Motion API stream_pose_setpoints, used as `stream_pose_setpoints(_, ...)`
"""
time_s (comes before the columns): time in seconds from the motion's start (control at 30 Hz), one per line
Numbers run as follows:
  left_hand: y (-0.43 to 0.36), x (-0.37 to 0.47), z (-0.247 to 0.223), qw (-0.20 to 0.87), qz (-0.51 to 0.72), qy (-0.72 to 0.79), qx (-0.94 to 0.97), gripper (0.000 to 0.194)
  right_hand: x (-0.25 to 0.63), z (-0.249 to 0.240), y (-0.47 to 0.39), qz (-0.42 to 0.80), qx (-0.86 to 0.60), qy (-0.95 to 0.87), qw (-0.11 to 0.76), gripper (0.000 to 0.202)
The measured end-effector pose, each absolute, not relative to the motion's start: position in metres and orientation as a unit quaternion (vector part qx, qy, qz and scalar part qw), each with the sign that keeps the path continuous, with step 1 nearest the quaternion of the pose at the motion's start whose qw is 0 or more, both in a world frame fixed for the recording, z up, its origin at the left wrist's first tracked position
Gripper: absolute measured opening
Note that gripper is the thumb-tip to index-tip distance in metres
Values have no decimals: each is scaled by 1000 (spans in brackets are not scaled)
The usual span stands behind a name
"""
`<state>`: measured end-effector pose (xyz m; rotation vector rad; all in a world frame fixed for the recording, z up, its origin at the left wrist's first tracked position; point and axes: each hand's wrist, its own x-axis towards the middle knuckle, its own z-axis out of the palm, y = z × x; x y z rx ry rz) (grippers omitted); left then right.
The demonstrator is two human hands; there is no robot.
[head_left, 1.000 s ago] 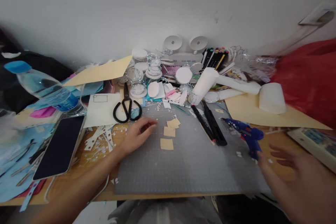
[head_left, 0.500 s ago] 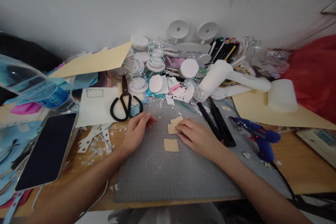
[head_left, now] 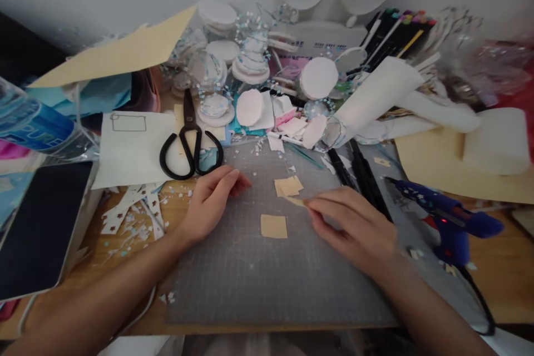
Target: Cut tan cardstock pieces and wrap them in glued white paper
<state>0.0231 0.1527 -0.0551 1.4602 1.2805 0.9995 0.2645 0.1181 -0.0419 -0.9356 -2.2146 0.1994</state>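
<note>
My right hand (head_left: 350, 222) pinches the edge of a small tan paper piece (head_left: 294, 200), which is tilted up off the grey cutting mat (head_left: 250, 283). Just behind that piece lie overlapping tan paper pieces (head_left: 288, 184). A separate tan square (head_left: 274, 226) lies flat on the mat, nearer to me. My left hand (head_left: 212, 197) rests at the mat's left side with its fingers curled inward; whether anything is under them is hidden. Black-handled scissors (head_left: 192, 147) lie just behind my left hand.
A blue glue gun (head_left: 453, 222) lies at the right, near black pens (head_left: 369, 178). White discs (head_left: 319, 78) and paper scraps crowd the back. On the left are a phone (head_left: 41, 228), a water bottle (head_left: 45, 128) and a sheet with a drawn rectangle (head_left: 133, 150).
My right hand has lifted one tan piece from the small pile and drawn back to the right with it. The view has moved closer to the mat. My left hand stays curled in place.
</note>
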Motion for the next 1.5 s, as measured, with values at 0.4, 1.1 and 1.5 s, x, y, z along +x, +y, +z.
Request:
stream_pose_setpoints(0.4,154,25,-51,440,379,525,622,34,260,-48,108,67,-261,-929,255,15)
stream_pose_setpoints(1.1,153,27,-51,449,380,516,623,34,247,-61,97,30,-320,-927,196,21)
stream_pose_setpoints(1.5,152,26,-53,453,381,503,629,34,245,-60,99,61,-316,-926,199,19)
